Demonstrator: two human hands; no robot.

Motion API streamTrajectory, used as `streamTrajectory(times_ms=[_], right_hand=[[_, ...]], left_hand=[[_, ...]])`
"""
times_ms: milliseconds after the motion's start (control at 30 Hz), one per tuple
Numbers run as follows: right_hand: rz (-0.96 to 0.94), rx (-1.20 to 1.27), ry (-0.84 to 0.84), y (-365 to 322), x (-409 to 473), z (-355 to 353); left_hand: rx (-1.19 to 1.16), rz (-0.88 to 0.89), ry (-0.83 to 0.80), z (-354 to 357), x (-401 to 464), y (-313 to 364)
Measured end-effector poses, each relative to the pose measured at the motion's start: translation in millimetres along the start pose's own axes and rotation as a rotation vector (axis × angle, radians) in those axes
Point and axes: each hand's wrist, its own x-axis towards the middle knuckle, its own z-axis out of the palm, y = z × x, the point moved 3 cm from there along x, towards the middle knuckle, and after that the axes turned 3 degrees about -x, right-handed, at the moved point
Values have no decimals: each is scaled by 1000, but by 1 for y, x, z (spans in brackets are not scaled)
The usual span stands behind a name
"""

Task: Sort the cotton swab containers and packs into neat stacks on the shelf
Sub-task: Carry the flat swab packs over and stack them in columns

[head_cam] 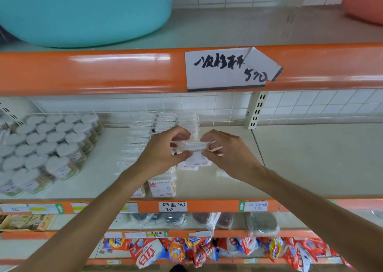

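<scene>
On the middle shelf (290, 157), with its cream deck and orange front rail, the round lidded cotton swab containers (47, 147) are grouped at the left, already in close rows. At the centre, clear flat packs (163, 124) are piled against the tiled back wall, and two boxed packs (162, 187) stand near the front edge. Above that central pile a single clear pack (189, 146) is held level. It is pinched at its left end by the left hand (163, 149) and at its right end by the right hand (230, 153), thumbs and fingertips closed on the wrapper. For a neat stack, the pack is best kept flat, squared to the pile beneath, and lowered evenly. Release should probably be delayed until the edges are matched.
</scene>
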Motion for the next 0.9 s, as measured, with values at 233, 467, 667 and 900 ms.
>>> streamTrajectory(times_ms=[233,467,667,900], right_hand=[[92,54,-41,34,-8,36],[112,-8,-43,49,7,68],[71,-35,-30,48,8,73],[44,-143,-12,52,2,50]], left_hand=[[54,-92,82,-15,-28,-20],[57,-131,66,-20,-49,-32],[56,-153,73,-17,-51,-36],[69,-110,42,-9,-45,-29]])
